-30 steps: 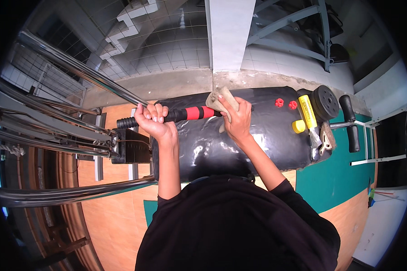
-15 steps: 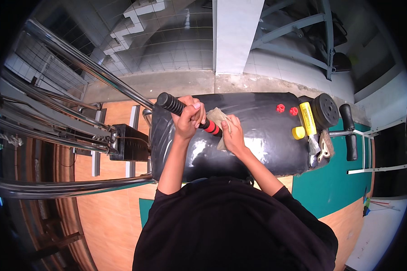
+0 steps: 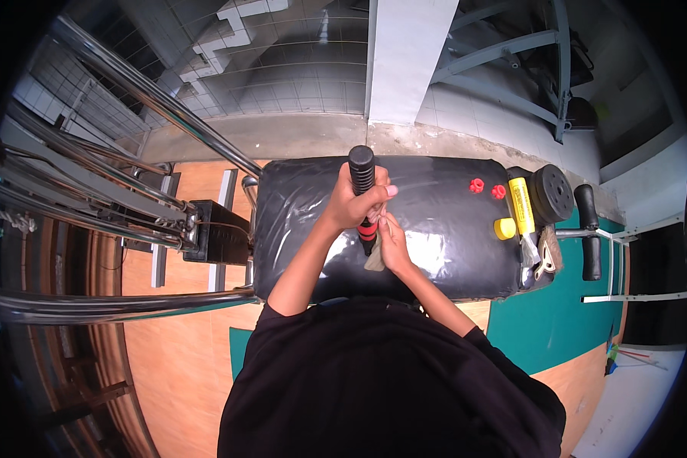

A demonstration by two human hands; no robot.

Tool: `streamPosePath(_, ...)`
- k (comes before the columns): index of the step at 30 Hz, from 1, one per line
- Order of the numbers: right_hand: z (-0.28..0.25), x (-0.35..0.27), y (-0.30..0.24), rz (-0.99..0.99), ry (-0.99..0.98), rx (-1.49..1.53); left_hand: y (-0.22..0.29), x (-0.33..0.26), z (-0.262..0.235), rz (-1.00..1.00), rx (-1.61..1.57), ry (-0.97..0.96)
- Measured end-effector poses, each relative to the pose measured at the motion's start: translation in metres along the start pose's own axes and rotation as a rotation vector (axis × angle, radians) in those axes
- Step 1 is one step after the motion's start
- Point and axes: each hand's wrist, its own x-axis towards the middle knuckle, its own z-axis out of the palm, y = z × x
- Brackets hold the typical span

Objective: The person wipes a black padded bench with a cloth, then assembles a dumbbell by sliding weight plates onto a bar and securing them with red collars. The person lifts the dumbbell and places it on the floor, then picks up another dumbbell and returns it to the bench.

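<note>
A black dumbbell bar [image 3: 362, 169] with red rings and a ribbed end stands nearly in line with my body above a black padded bench [image 3: 443, 275]. My left hand [image 3: 356, 202] is wrapped round its middle, the ribbed end sticking out past the fist. Closer to me, my right hand [image 3: 394, 244] pinches a beige cloth [image 3: 375, 261] against the bar's lower part, by the red rings. Part of the bar is hidden by my fingers and the cloth.
On the bench's right lie two red star-shaped nuts [image 3: 476, 185], a yellow tube [image 3: 520, 204], a yellow round lid [image 3: 504, 228], black weight plates [image 3: 551, 192] and a brush with a cream handle [image 3: 545, 264]. Chrome machine rails [image 3: 160, 99] run along the left. A white pillar [image 3: 408, 61] stands beyond.
The bar has swung from a slant to nearly straight away from me, its ribbed end moving right. Both hands stay on it, and the cloth now hangs lower beside my right hand.
</note>
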Motion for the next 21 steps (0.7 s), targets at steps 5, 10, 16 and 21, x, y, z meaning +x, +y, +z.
streamPosePath(5,-0.014,-0.004,0.031,0.238,-0.053,-0.054,-0.010,0.012,-0.005,0.101,-0.133,0.185)
streamPosePath(10,-0.007,0.007,-0.013,0.325,0.047,0.265,-0.052,0.019,-0.019,0.091,0.074,0.368)
streamPosePath(16,-0.029,0.042,-0.074,0.216,0.223,0.378,-0.064,0.014,-0.025,0.011,0.486,0.267)
streamPosePath(21,-0.034,0.072,-0.108,-0.276,0.303,-0.028,-0.089,0.002,-0.005,-0.045,0.558,0.300)
